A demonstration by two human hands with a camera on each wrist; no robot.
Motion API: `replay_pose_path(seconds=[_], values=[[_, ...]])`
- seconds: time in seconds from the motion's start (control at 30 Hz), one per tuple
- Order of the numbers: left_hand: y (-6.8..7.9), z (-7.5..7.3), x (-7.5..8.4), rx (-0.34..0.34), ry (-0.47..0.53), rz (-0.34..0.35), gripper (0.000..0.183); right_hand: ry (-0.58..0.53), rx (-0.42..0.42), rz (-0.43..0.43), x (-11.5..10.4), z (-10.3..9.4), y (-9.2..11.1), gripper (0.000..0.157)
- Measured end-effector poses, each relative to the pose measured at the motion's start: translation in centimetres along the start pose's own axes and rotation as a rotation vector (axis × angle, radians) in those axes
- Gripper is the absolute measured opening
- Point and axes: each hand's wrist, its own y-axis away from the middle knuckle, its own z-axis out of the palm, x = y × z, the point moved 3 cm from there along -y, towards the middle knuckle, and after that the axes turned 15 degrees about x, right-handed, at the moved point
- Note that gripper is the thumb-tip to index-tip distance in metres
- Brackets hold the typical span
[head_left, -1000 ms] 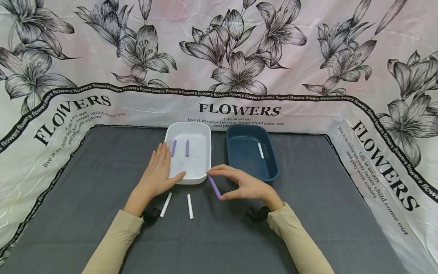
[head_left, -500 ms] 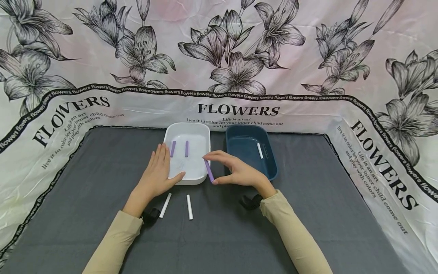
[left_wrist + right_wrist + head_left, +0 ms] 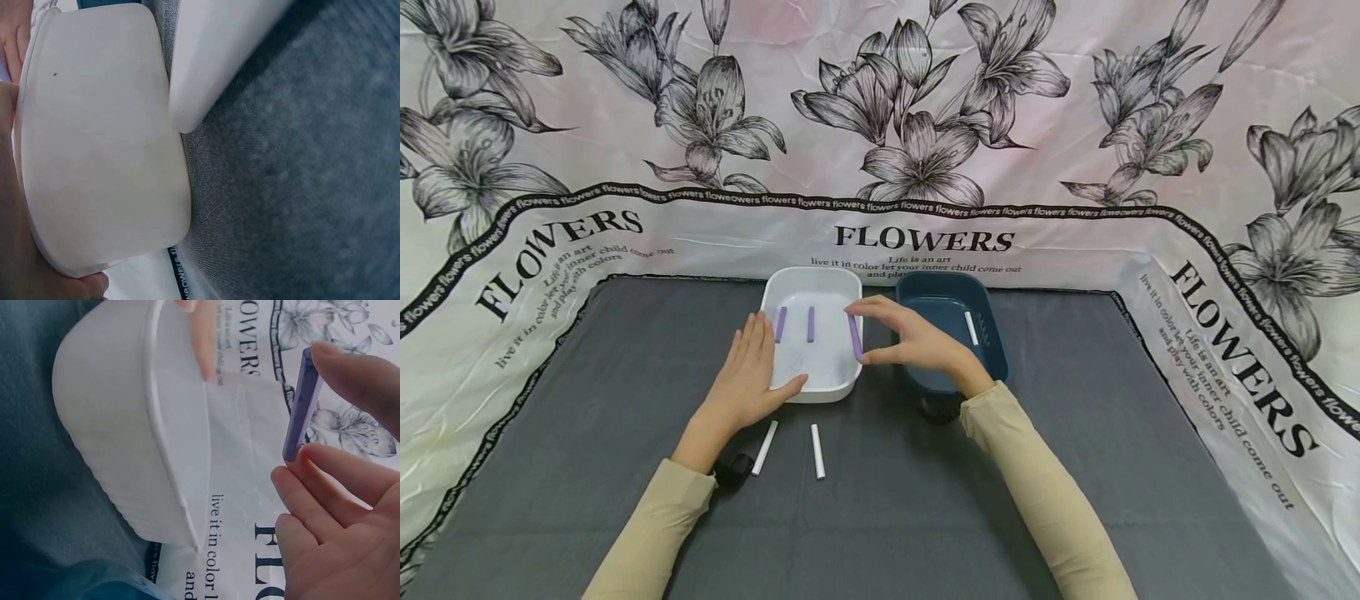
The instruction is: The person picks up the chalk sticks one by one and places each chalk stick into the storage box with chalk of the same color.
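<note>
My right hand point(image 3: 917, 340) pinches a purple chalk stick point(image 3: 854, 336) by its two ends, thumb at one and fingertips at the other. In the head view this chalk overlaps the right rim of a white plastic bin point(image 3: 822, 395); the right wrist view shows it point(image 3: 303, 406) raised above rim height. Along the bin's left side lies my left hand point(image 3: 741, 375), fingers straight, thumb over the near rim. Inside the bin are two more purple chalk sticks point(image 3: 811, 325). The left wrist view has the bin's outer wall point(image 3: 106, 137) close up.
A dark blue bin point(image 3: 1000, 375) stands right of the white one, holding one white chalk stick point(image 3: 972, 328). Two white chalk sticks point(image 3: 817, 452) lie on the grey cloth point(image 3: 865, 533) in front. Behind hangs a flower-printed cloth point(image 3: 925, 225).
My right hand has carried the purple chalk stick away from me, from in front of the white bin's near right corner up to its right rim. My left hand has stayed in place.
</note>
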Motion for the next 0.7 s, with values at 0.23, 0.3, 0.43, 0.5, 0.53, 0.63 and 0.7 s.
replay_pose_path(seconds=[0.23, 0.3, 0.43, 0.5, 0.53, 0.63, 0.7], values=[[-0.1, 0.0, 0.0, 0.002, -0.002, 0.002, 0.109, 0.084, 0.002, 0.04, 0.9, -0.1, -1.9, 0.07], [-0.1, 0.1, 0.0, 0.0, 0.005, 0.003, 0.109, 0.107, 0.006, 0.049, 1.2, -0.1, -2.5, 0.07], [-0.1, 0.2, 0.0, 0.003, 0.001, 0.009, 0.109, 0.144, 0.001, 0.072, 1.6, -0.1, -3.4, 0.071], [-0.1, 0.3, 0.0, 0.005, 0.002, 0.012, 0.109, 0.165, 0.0, 0.083, 1.7, -0.1, -3.8, 0.071], [-0.1, 0.3, 0.0, 0.007, 0.001, 0.012, 0.109, 0.179, -0.002, 0.089, 1.7, -0.1, -4.0, 0.071], [-0.1, 0.3, -0.1, 0.013, 0.006, 0.014, 0.109, 0.23, -0.012, 0.112, 1.8, 0.1, -4.7, 0.072], [-0.1, 0.3, -0.1, 0.021, 0.01, 0.018, 0.109, 0.269, -0.024, 0.134, 1.9, 0.2, -5.2, 0.072]])
